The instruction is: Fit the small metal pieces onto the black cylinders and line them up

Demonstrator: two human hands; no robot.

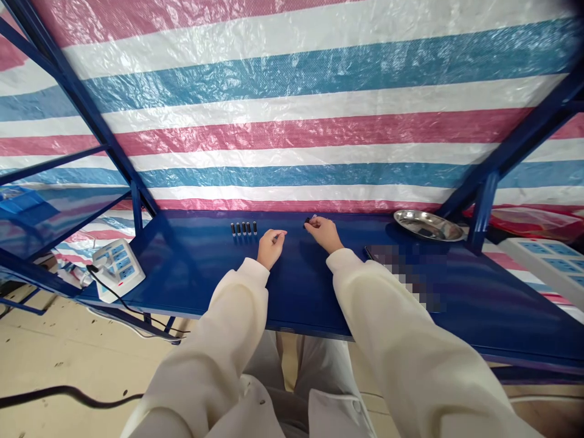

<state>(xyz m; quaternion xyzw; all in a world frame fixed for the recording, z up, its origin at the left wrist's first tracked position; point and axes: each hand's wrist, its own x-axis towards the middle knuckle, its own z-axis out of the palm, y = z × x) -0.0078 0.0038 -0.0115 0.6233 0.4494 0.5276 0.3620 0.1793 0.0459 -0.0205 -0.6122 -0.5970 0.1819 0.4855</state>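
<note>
Near the worktop's rear edge, our right hand pinches a small black piece, while five upright black cylinders stand just left of our nearer left hand, its curled fingers' closure unclear.

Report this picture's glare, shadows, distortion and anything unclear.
Head view: glare flecks the striped sheet and metal plate; head view: soft shadow on the blue table near the right hand, whose small dark piece is indistinct; head view: wide-angle stretch toward the edges, pixelation masking part of a dark flat object.
</note>
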